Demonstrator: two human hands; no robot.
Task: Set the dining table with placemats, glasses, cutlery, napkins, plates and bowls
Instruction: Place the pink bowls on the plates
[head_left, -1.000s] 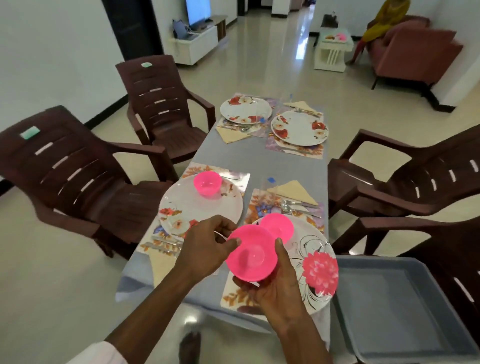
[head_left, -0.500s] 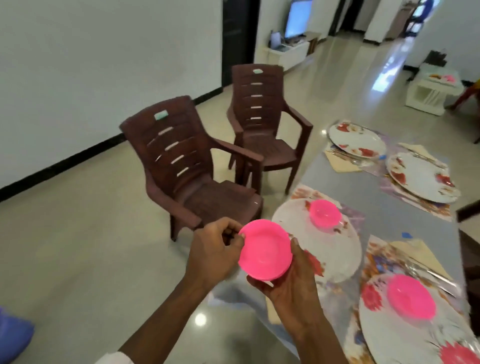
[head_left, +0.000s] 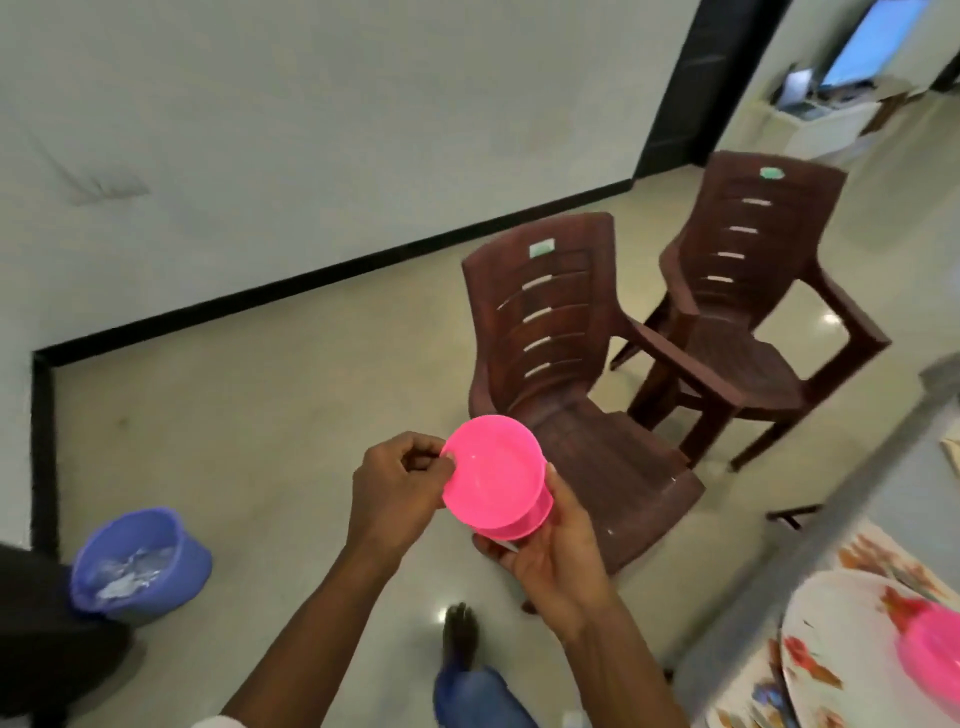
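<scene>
Bowls — two, stacked — in left hand, right hand.

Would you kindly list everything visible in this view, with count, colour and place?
held bowls: nested stack, apparently two, pink, centre, above the floor
bowl on plate: one, pink, lower right edge
plate: one, white with red flowers, lower right
placemat: one, floral, under the plate
table: one, grey, right side
near chair: one, dark brown, centre right
far chair: one, dark brown, behind the near chair
bucket: one, blue, floor at lower left
cabinet: one, white, top right
foot: one, bottom centre, on the floor
left hand: pinches the top bowl's rim
right hand: its grip holds the stack from below
</scene>
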